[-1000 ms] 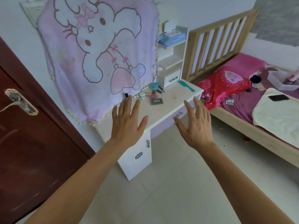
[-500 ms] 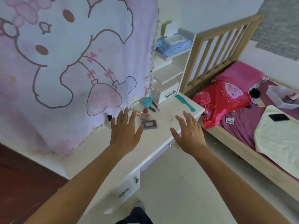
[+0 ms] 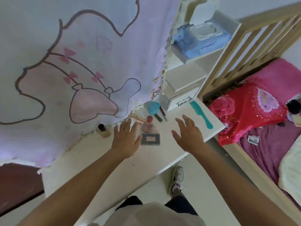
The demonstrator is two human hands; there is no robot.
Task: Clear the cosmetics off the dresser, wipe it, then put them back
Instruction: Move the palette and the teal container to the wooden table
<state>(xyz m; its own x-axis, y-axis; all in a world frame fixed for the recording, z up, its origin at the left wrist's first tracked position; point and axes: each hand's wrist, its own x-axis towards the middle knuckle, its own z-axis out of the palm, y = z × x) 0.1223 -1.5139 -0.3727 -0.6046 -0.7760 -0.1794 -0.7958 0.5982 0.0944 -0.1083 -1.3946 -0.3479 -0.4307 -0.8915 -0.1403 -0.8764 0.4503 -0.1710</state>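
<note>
Hands spread, holding nothing: left hand (image 3: 125, 141) just beside palette (image 3: 150, 139), right hand (image 3: 187, 134) over dresser (image 3: 97, 160) near front edge.

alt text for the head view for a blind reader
Two bare, open hands hover over a white dresser strewn with cosmetics: the left hand beside a gray makeup palette, the right hand near a teal comb. A teal jar and a pink bottle sit behind, below a hanging cartoon blanket.
</note>
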